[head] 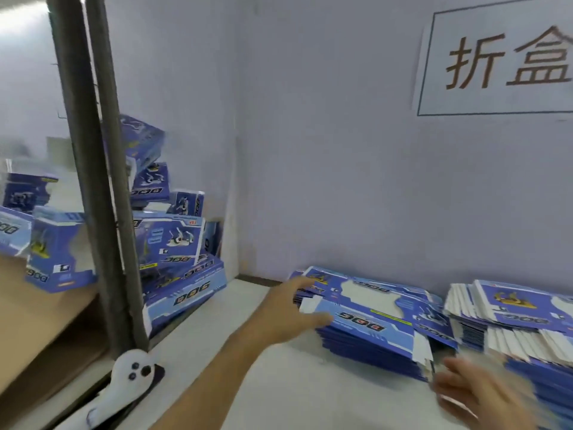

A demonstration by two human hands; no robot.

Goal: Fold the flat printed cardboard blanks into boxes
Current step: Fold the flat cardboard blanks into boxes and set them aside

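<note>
At far left, folded boxes (pixel 173 243) lie heaped loosely behind a dark post (pixel 102 193), some tilted; a knock could send them sliding. A small white plush toy (pixel 124 380) lies at the post's foot. The left hand (pixel 291 308) reaches with spread fingers to the near-left corner of the stack of flat blanks (pixel 381 321) on the white surface (pixel 279 383), touching its top sheets without a firm hold. Several blanks might lift together or fan off. The right hand (pixel 477 395), blurred, fingers loosely spread, holds nothing beside the stack's near corner. A second stack (pixel 511 324) at right already leans.
</note>
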